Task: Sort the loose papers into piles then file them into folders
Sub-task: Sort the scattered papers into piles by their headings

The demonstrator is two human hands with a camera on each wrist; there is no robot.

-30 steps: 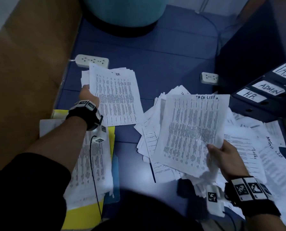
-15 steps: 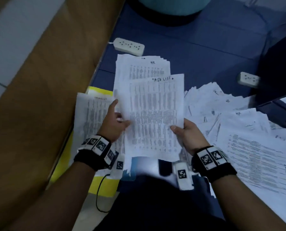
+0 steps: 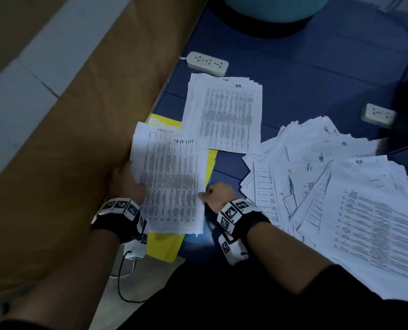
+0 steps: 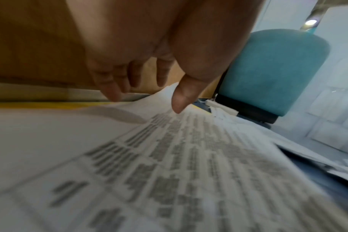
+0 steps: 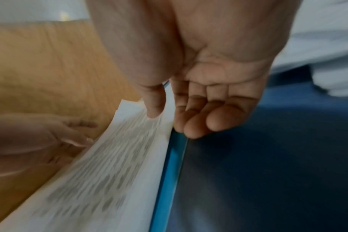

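A printed sheet headed TASK LIST lies low over a small pile with the same heading, on a yellow folder. My left hand pinches its left edge, thumb on top and fingers behind the edge. My right hand pinches its right edge, thumb on top and fingers curled underneath. Beyond them sits a pile headed HR. A big heap of loose papers spreads across the right.
A wooden panel runs close along the left. Two white power strips lie on the blue floor mat. A teal stool stands at the back. A blue folder edge shows beside the sheet.
The TASK LIST sheet went from my right hand over the loose heap to both hands, then left and down onto the pile on the yellow folder.
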